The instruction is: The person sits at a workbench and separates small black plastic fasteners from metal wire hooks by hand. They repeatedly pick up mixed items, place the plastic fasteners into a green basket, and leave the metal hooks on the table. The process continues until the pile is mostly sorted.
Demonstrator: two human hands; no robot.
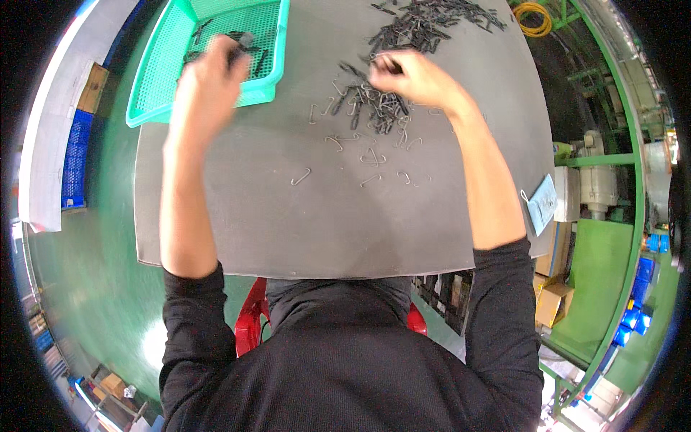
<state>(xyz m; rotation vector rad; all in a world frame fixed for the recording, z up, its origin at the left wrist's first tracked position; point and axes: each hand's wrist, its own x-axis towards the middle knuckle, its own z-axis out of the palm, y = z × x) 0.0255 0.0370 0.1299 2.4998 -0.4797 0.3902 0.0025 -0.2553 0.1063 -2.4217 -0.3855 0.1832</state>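
Observation:
My left hand (210,72) reaches over the front edge of a green mesh basket (162,72) and grips a small dark part above it. Several dark parts lie inside the basket. My right hand (407,74) hovers over a heap of bent wire clips and dark parts (374,104) near the middle of the grey table (288,223), fingers pinched on a piece from the heap. Loose wire clips (301,176) are scattered in front of the heap.
A larger pile of dark parts (432,25) lies at the table's far edge. A coiled yellow hose (533,18) sits beyond on the right. Green machine frames, cardboard boxes and blue crates stand to the right; a red stool is under me.

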